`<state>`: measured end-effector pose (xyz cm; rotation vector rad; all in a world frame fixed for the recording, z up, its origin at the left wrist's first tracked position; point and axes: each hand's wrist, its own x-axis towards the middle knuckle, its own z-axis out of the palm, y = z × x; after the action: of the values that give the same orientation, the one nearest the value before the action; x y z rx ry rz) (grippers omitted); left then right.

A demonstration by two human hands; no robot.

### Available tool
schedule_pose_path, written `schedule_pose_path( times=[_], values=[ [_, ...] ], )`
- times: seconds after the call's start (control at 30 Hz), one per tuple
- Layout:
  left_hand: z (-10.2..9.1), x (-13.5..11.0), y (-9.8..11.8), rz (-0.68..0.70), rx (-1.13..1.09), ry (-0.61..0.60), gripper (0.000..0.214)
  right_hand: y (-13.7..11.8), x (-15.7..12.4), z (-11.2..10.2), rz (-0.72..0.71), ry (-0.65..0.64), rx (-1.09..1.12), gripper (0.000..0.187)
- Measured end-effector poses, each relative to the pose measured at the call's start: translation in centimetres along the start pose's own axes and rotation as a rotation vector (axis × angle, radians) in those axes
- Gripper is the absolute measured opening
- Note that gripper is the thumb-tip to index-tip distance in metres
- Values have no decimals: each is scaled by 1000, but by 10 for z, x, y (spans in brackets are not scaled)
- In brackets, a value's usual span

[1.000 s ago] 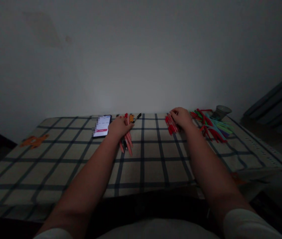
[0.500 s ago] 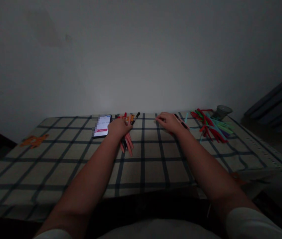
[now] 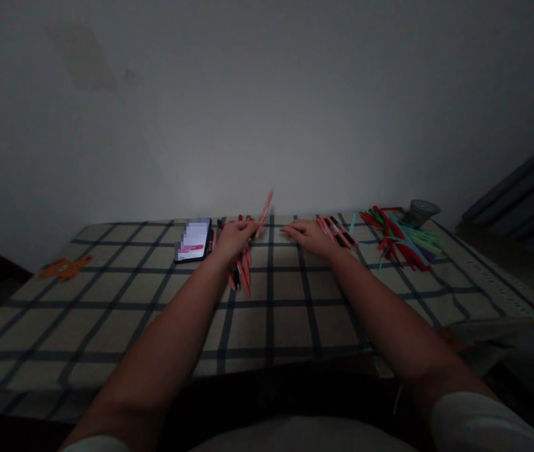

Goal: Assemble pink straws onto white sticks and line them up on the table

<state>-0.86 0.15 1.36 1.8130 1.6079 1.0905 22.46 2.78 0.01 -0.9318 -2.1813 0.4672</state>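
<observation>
My left hand [image 3: 237, 238] is closed on a pink pen [image 3: 266, 210] that points up and away. Beneath this hand lies a loose pile of pink and black pens [image 3: 244, 271], partly hidden by it. To the right, my right hand [image 3: 309, 236] hovers with its fingers stretched toward the left hand, slightly apart, and nothing visible between them. Just behind its wrist, several pink and black pens [image 3: 340, 232] lie side by side on the cloth.
A lit phone [image 3: 194, 240] lies left of the pen pile. Fuzzy craft strips in red, green, blue and purple [image 3: 401, 242] lie to the right, beside a clear cup [image 3: 420, 212]. The checked tablecloth [image 3: 290, 320] meets the wall [image 3: 267, 107] at the back.
My left hand has lifted a pink pen up from the pile. My right hand has shifted left, uncovering more of the pens in the right-hand row.
</observation>
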Motion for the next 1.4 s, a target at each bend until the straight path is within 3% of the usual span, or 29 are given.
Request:
schedule_pose_path(
  times=[0.13, 0.23, 0.3, 0.43, 0.53, 0.67, 0.77, 0.87, 1.03, 1.27, 1.4],
  values=[
    [15, -7, 9, 273, -33, -122, 38, -11, 3, 14, 4, -12, 214, 36],
    [22, -12, 7, 421, 80, -203, 34, -13, 3, 16, 9, -3, 239, 34],
    [22, -14, 6, 462, 208, -173, 32, -12, 2, 15, 37, -16, 230, 34],
    [11, -20, 12, 523, 392, 33, 28, -11, 0, 9, 97, -150, 131, 34],
    [6, -21, 16, 561, 434, 106, 33, -11, 0, 8, 40, -203, 5, 34],
    [11, -16, 11, 617, 556, -157, 38, -6, 0, 13, -9, -171, -9, 34],
    [15, -11, 3, 533, 609, -264, 37, 2, 1, 12, -13, -152, -26, 33],
    [16, -8, -2, 446, 596, -220, 34, 10, 0, 7, -15, -140, -110, 31],
    [14, -7, -6, 387, 562, -101, 29, 12, -1, 1, -37, -235, -165, 30],
    [14, -7, -6, 383, 563, -188, 33, 10, -1, 5, -61, -204, -139, 29],
    [15, -10, -1, 354, 600, -153, 35, 8, 0, 7, -99, -242, -123, 31]
  ],
)
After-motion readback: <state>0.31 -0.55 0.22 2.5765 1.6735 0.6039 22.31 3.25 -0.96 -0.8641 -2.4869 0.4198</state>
